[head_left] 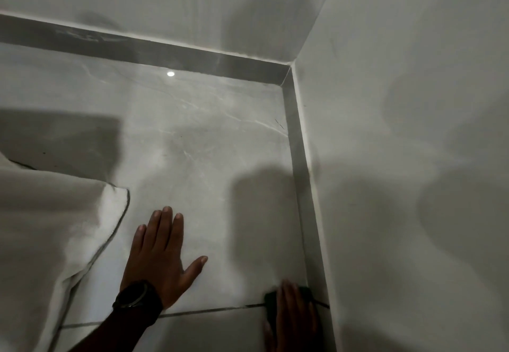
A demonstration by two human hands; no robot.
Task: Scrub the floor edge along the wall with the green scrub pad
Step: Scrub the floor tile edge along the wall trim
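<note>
My right hand (294, 316) lies blurred at the bottom right, pressed flat on top of the dark green scrub pad (271, 302). Only the pad's edges show around my fingers. The pad rests on the floor against the dark skirting strip (298, 159) that runs along the right wall (399, 131). My left hand (162, 255) is spread flat on the pale marble floor tile (209, 159), fingers apart, holding nothing. A black watch (136, 295) sits on that wrist.
A white cloth or sheet (49, 227) is bunched on the floor at the left. A second dark skirting strip (165, 51) runs under the far wall and meets the right one in the corner. A dark grout line (206, 310) crosses the floor near my hands.
</note>
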